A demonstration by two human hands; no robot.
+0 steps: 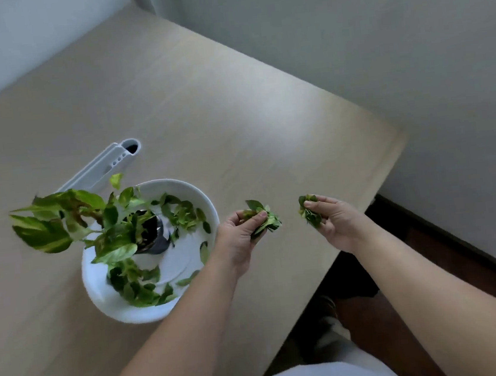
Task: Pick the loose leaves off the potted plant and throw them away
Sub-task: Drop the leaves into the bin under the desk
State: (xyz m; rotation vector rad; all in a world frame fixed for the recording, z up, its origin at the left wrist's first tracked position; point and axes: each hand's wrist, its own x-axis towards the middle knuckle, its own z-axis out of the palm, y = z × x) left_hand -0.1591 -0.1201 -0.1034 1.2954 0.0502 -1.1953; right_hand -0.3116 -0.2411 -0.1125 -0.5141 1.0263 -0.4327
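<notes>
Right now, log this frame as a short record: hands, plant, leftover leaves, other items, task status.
left hand: shut on a bunch of picked leaves
right hand: shut on a second bunch
plant: in a dark pot standing in a white dish on the table
leftover leaves: still scattered in the dish
other items: white holder behind the dish
task status: leaves gathered, not yet thrown away; no bin visible

My only view comes from the head camera, looking steeply down and forward over the table [169,104] from close above (wide-angle, so edges bend), with both forearms reaching in from the bottom and floor showing at right.
</notes>
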